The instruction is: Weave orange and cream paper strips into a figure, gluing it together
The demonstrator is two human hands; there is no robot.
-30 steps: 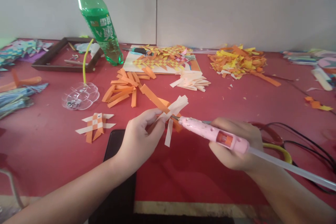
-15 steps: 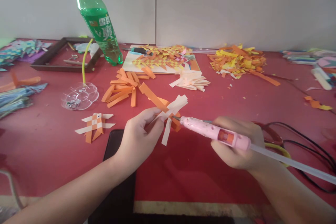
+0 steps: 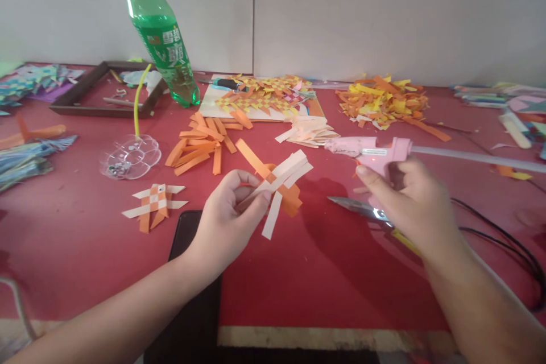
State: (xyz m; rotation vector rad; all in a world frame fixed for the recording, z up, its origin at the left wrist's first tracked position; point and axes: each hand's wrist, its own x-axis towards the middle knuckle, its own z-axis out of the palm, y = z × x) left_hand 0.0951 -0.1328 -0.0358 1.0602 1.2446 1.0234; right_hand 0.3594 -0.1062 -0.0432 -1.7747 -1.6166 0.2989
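Note:
Between thumb and fingers, my left hand pinches a woven piece of orange and white paper strips, held above the red table. My right hand grips a pink hot glue gun by its handle, nozzle facing left and apart from the paper. A long translucent glue stick runs out of its rear. Under that hand lie scissors, blades pointing left and handles partly covered. A finished-looking woven paper fish rests left of my left hand.
Orange strips and pale strips lie beyond my hands. Farther back are a green bottle, a dark frame and a yellow-orange paper heap. A clear flower-shaped tray stands left; black cables curve at right.
My right hand has drawn the glue gun away from the paper, up and to the right, turning it upright. The scissors now show beneath. My left hand has barely moved, still holding the woven paper.

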